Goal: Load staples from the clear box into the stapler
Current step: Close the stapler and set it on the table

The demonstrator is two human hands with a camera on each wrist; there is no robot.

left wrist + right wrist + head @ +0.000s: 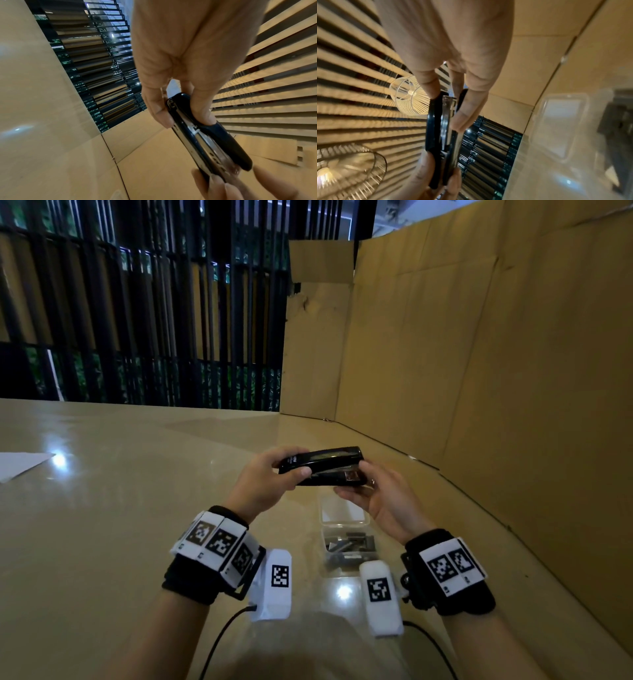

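Left hand (260, 479): your thumb and fingers pinch the stapler (322, 470) at its rear end. Right hand (380, 498): your fingers curl round the front end. Stapler: glossy black plastic over a bright metal channel, held above the table (120, 508), long axis running from one hand to the other, apparently still closed. Box (346, 529): clear plastic, lid open, directly below your right hand and nearer you; grey staples (349, 544) inside. Right hand is nearer to it.

Warm, dim light; my table (102, 508) shows bright glare spots. Both wrist views are blurred and bent at the edges, and lit lamps (410, 94) glow at left.
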